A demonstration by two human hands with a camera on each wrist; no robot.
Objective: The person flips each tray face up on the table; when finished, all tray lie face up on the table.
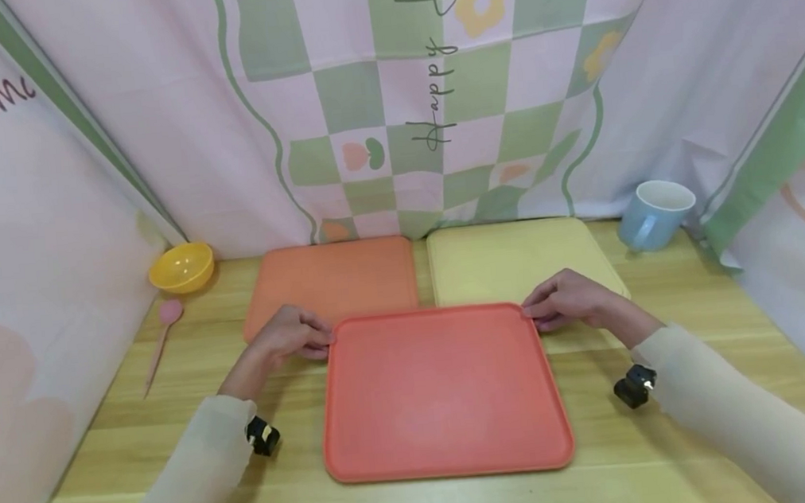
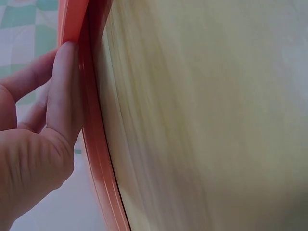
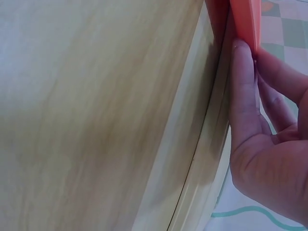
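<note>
So both hands are pinching the coral-red tray by its far corners — left hand on the left one, right hand on the right, thumb and fingers closed on the rim. Tray's front and center over the wood table, just in front of an orange mat and a yellow mat. Blue mug sits back right — yellow bowl and pink spoon are over left.

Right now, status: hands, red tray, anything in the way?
Left hand: pinching red tray, far left corner. Right hand: pinching far right corner. Tray bare. Possibly in the way: orange mat, yellow mat, partly behind far edge.
</note>
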